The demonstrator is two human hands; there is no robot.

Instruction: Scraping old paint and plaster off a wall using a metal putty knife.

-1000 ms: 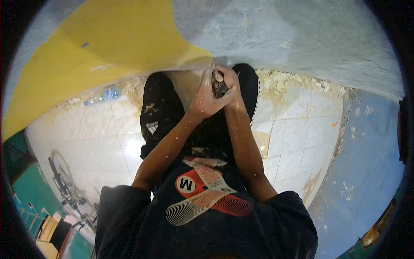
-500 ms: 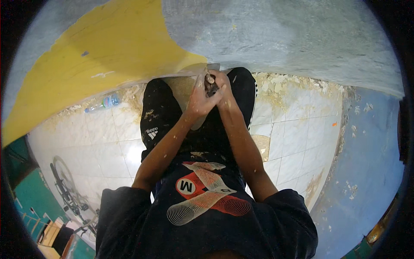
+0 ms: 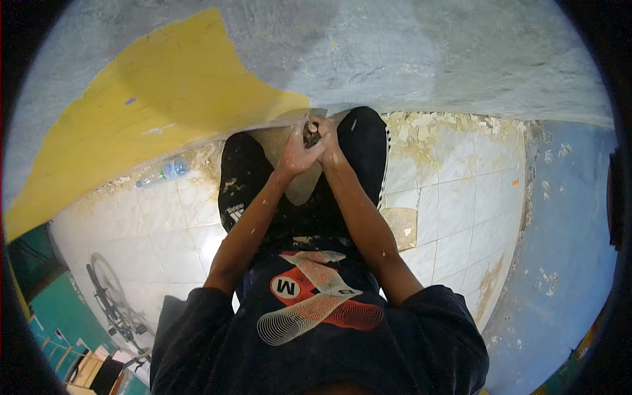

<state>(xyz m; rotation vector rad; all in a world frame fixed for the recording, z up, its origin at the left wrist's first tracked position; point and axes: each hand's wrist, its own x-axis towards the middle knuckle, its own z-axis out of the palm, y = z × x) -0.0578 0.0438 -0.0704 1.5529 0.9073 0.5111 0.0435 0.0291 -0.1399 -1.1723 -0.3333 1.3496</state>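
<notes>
Both my hands meet between my knees, close against the lower wall. My left hand [image 3: 296,155] and my right hand [image 3: 328,141] are wrapped around the dark handle of a scraper [image 3: 311,135]. Its flat grey blade points away from me and touches or nearly touches the wall, just beside the right tip of a yellow paint patch [image 3: 191,72]. Grey bare wall [image 3: 368,59] surrounds that patch above and to the right. Pale dust coats my fingers, which partly hide the handle.
Paint flakes [image 3: 421,135] litter the white tiled floor [image 3: 454,197] along the wall's foot. A clear plastic bottle [image 3: 161,172] lies at the left. A blue wall [image 3: 559,243] with peeling spots rises on the right. A bicycle [image 3: 117,309] is at lower left.
The hands and scraper have shifted slightly left along the wall, the grip unchanged. The view has tilted a little, so the yellow patch and the bottle sit lower in it.
</notes>
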